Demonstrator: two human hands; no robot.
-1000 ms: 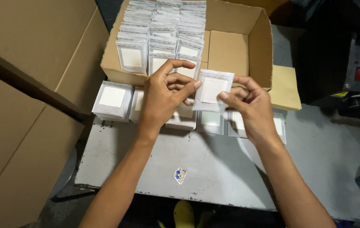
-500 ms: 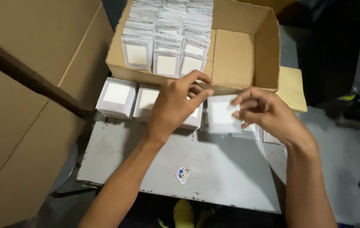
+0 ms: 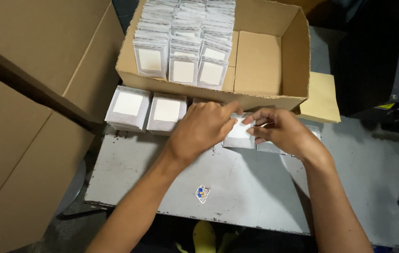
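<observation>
Since a moment ago I have brought the white packet (image 3: 238, 135) down from mid-air; it now lies low on the grey worktop (image 3: 237, 187), just in front of the cardboard box (image 3: 274, 61). My left hand (image 3: 201, 131) and right hand (image 3: 279, 131) both pinch it, each grip closed on an edge. Left of it sit two packet stacks (image 3: 148, 110). Inside the box, more packets (image 3: 185, 47) stand in rows.
</observation>
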